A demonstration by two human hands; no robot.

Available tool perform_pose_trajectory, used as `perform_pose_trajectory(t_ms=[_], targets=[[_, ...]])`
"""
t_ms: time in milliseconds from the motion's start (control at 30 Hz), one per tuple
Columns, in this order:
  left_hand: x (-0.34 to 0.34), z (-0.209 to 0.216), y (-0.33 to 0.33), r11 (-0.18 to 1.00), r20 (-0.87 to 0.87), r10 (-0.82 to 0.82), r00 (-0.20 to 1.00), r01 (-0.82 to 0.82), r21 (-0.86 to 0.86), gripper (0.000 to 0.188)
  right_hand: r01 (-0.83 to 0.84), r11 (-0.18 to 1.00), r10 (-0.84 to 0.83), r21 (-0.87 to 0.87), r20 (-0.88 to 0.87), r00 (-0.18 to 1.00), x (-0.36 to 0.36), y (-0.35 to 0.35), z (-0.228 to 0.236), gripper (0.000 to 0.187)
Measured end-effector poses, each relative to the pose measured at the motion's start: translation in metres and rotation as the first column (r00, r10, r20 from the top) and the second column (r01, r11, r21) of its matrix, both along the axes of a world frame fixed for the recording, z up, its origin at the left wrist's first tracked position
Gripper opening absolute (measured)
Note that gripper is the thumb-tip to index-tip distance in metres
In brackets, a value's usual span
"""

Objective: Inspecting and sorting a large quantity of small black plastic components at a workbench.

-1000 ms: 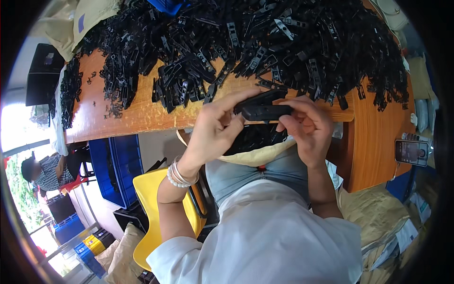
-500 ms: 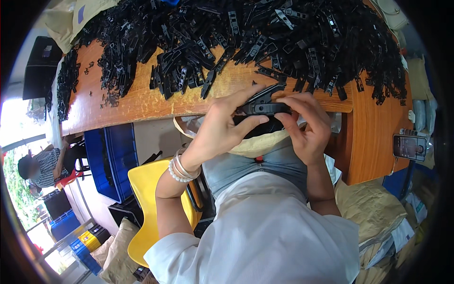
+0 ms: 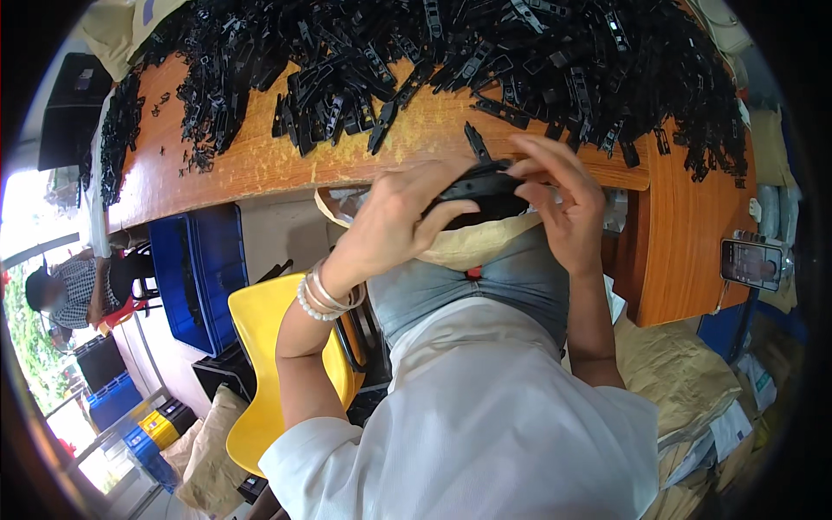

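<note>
My left hand [image 3: 394,217] is closed on a black plastic clip [image 3: 477,184], thumb below and fingers above. The clip is smeared by motion and partly covered by the fingers. At its right end is my right hand [image 3: 568,204], its fingers bent and apart; whether a fingertip touches the clip I cannot tell. Just beyond the clip, a narrow black piece [image 3: 476,142] lies by the table edge. Under the hands, a tan bag [image 3: 481,245] with a dark inside rests on my lap.
A large heap of black plastic clips [image 3: 347,78] covers the far part of the wooden table [image 3: 251,178]. A phone [image 3: 750,264] stands at the right. To the left are a yellow chair [image 3: 269,364], blue crates [image 3: 195,277] and, farther off, a seated person [image 3: 78,290].
My right fingers have loosened from their pinch on the clip and spread upward. The clip has tilted in my left hand. The whole view has shifted a little.
</note>
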State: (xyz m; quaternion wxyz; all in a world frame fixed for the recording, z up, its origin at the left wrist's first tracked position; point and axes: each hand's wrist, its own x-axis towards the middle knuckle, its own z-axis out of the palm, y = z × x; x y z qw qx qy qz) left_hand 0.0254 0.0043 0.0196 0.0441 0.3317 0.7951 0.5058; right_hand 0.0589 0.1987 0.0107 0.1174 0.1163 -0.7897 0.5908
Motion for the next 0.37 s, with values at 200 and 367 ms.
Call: perform_pose_trajectory(t_ms=[200,367], targets=[[0.009,-0.013,-0.031,0.966,-0.147,-0.028,0.989,-0.011,-0.260,0.032,0.227,0.971,-0.227,-0.069,0.016,0.974,0.014,0.032,0.012,0.025],[0.008,0.081,-0.045,0.961,-0.411,0.247,0.878,-0.168,0.218,0.054,0.305,0.950,-0.272,0.060,-0.316,0.909,0.030,0.044,0.080,0.034]])
